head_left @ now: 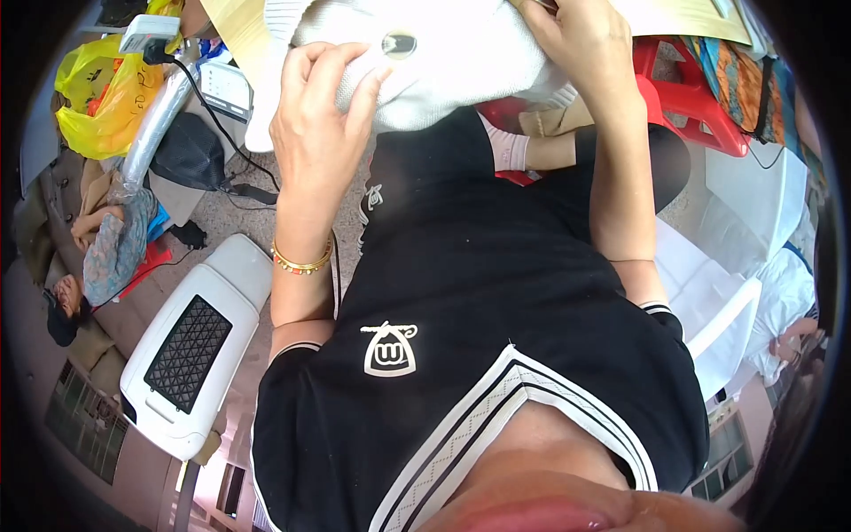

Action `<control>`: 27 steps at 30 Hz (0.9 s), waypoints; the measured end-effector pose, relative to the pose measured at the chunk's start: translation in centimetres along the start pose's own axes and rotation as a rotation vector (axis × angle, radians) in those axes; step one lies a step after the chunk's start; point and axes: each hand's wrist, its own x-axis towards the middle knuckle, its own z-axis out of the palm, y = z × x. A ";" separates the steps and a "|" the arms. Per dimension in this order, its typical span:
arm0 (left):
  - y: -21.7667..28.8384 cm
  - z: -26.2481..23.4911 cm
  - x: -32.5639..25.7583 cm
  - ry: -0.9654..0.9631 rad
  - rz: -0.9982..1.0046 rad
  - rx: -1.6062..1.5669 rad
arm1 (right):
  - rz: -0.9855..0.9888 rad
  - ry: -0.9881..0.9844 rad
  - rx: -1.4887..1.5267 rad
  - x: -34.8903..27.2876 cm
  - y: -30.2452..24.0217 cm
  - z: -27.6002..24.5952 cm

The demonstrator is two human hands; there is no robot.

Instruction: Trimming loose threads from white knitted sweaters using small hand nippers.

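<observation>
While one left hand [317, 102] lies spread on one white knit [479, 66], one right hand [589, 37] touches it, grip unclear

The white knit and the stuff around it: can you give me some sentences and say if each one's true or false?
1. The left hand touches the white knit. True.
2. The right wrist wears a bracelet. False: the gold jewellery is on the left wrist.
3. The yellow bag is near the picture's upper left. True.
4. The stool near the upper right is blue. False: it is red.
5. The shirt is black with white trim at the neck. True.
</observation>
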 end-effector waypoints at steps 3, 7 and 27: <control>0.0 0.4 0.0 0.013 -0.022 -0.024 | -0.036 0.219 0.102 -0.8 -0.6 0.1; -1.4 1.0 0.4 0.120 0.212 0.118 | 0.086 -0.033 0.346 -1.1 -3.5 -2.4; -2.3 2.0 0.9 0.176 0.363 -0.112 | 0.158 -0.297 0.627 -0.4 -4.2 3.3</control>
